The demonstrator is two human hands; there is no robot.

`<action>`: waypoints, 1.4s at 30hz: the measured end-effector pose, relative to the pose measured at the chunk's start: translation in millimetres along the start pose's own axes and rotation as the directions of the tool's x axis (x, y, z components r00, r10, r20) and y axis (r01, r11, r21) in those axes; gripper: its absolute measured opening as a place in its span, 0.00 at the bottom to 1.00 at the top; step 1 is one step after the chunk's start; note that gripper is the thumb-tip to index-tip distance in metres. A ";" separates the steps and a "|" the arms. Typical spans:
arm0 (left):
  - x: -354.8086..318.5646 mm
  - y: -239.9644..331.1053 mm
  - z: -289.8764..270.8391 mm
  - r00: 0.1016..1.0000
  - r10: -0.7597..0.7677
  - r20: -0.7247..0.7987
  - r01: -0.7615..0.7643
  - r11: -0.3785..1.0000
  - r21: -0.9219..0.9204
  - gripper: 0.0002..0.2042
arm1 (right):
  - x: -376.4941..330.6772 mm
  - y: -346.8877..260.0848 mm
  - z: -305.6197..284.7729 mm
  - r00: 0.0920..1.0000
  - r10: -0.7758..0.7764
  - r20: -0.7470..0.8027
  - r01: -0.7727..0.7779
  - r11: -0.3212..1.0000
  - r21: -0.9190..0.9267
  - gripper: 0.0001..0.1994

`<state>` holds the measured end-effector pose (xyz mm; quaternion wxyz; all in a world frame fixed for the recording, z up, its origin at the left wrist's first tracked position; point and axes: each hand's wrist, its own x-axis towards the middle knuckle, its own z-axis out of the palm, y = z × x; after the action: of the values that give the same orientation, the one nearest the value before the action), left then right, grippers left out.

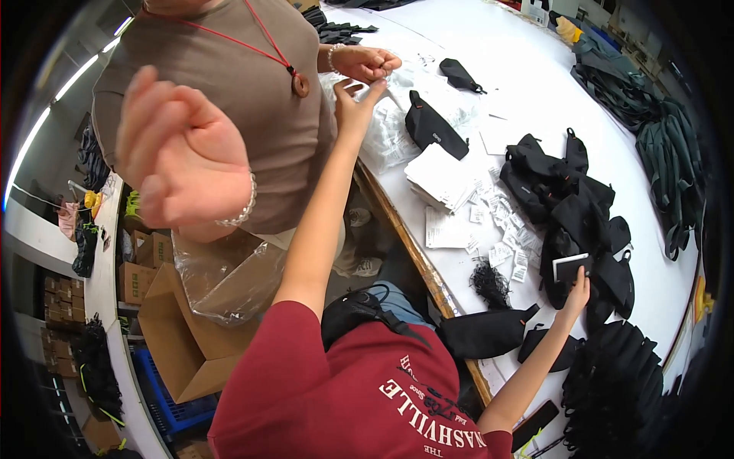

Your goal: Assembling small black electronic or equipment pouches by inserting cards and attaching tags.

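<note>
My left hand (359, 111) is stretched out toward a co-worker across the table corner, thumb and fingers apart, with nothing visible between them. Just above it is the co-worker's closed hand (368, 63); whether the two touch I cannot tell. At the right, my right hand (579, 294) grips a flat black rectangular card with a white edge (570, 268). It holds this over a heap of black pouches (566, 203). Beside the heap lie loose white tags (508, 222), a stack of white cards (440, 177) and a bundle of black strings (490, 284).
The co-worker's other hand (187, 157), blurred, is raised at the left. A clear plastic bag of white pieces (386, 130) lies near a black waist pouch (433, 126). Dark straps (673, 164) are piled far right. An open cardboard box (180, 329) stands below the table edge (413, 245).
</note>
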<state>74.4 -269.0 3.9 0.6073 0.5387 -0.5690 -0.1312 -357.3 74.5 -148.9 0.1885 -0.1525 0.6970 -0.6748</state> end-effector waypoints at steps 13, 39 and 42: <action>-99.1 92.2 -30.8 0.617 0.074 0.783 0.557 0.662 -0.502 0.04 | -135.6 -140.2 116.6 0.807 -0.215 0.551 0.210 0.975 0.073 0.12; -178.3 111.3 -81.8 -0.483 0.092 0.871 0.555 0.802 0.223 0.19 | -199.4 -113.2 97.4 0.530 0.047 0.847 -0.177 0.983 0.056 0.11; -183.4 112.5 -81.9 -0.515 0.114 0.850 0.542 0.812 0.219 0.19 | -204.3 -114.1 86.5 0.539 0.046 0.841 -0.335 0.928 0.163 0.10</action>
<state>33.2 -42.7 12.2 -0.1277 0.1493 -0.6127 -0.7655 -141.2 88.7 -24.9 0.5864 -0.3410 0.4266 -0.5982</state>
